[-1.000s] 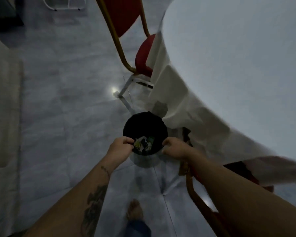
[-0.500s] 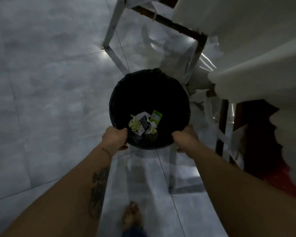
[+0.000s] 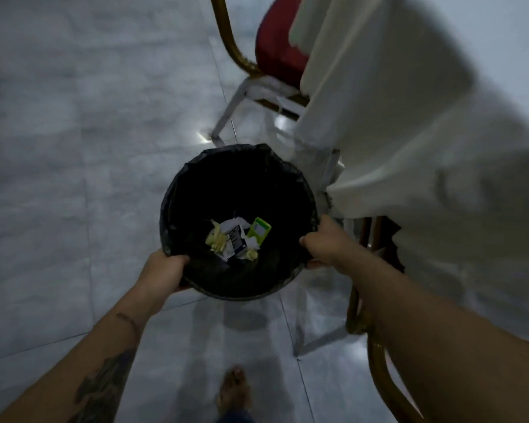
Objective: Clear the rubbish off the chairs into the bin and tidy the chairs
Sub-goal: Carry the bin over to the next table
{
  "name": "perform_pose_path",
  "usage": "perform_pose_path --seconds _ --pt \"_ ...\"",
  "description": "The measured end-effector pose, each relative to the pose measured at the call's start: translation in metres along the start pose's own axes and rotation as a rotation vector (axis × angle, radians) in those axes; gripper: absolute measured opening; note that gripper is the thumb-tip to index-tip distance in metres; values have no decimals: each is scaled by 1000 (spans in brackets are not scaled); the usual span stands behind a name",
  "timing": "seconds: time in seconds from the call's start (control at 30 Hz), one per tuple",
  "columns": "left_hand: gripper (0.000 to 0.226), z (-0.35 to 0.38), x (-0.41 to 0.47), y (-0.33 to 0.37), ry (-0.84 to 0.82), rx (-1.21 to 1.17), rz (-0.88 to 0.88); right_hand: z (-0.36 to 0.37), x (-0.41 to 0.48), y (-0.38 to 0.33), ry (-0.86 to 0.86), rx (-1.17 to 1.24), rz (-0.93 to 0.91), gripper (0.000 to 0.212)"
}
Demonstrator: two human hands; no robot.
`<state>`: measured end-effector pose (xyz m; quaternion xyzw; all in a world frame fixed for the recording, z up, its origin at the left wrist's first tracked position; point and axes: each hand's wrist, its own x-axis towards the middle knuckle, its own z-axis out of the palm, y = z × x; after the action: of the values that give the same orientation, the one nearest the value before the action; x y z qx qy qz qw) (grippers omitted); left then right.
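Observation:
A round black bin (image 3: 196,178) lined with a black bag hangs above the grey floor in front of me. My left hand (image 3: 162,271) grips its near left rim and my right hand (image 3: 324,242) grips its right rim. At its bottom lies rubbish (image 3: 237,238): crumpled white and yellow paper and a green wrapper. A red chair (image 3: 277,53) with a gold frame stands beyond the bin, its seat partly under the cloth. Part of another gold chair frame (image 3: 379,374) shows under my right forearm.
A table draped in a white tablecloth (image 3: 409,132) fills the right side and hangs close to the bin's right rim. Grey tiled floor (image 3: 74,148) spreads to the left. My bare foot (image 3: 234,389) stands on the tiles below the bin.
The bin has come up closer to me and looks larger, both hands still on its rim. The view has tilted up, bringing the red chair seat back into sight.

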<state>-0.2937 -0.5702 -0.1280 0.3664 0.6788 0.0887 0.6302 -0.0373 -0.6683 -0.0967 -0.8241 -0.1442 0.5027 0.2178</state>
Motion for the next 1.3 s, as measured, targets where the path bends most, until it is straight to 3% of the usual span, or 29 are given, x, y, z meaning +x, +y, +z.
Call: perform_pose_path --seconds 0.07,0.17,0.3,0.53,0.67,0.9,1.13,1.3 --pt "32 -23 -43 17 33 -1 28 -15 -40 -25 -26 -47 -97 18" --pt "36 -49 -118 38 60 13 86 -36 -109 -50 -75 -112 -237 16" --pt "34 -66 -220 61 99 30 174 -69 -202 -60 -28 -214 -396 34" --pt "17 -74 -428 76 35 255 433 -159 -381 -14 84 -187 -586 37" --pt "16 -60 -538 79 21 307 553 -216 -468 28 97 -106 -666 25" --pt "20 4 -659 85 -118 267 639 -293 -589 98 249 78 -664 32" --pt "24 102 -709 115 -329 236 732 -363 -652 156 562 248 -631 31" --pt "22 181 -735 113 -515 272 755 -404 -681 207 702 342 -565 48"
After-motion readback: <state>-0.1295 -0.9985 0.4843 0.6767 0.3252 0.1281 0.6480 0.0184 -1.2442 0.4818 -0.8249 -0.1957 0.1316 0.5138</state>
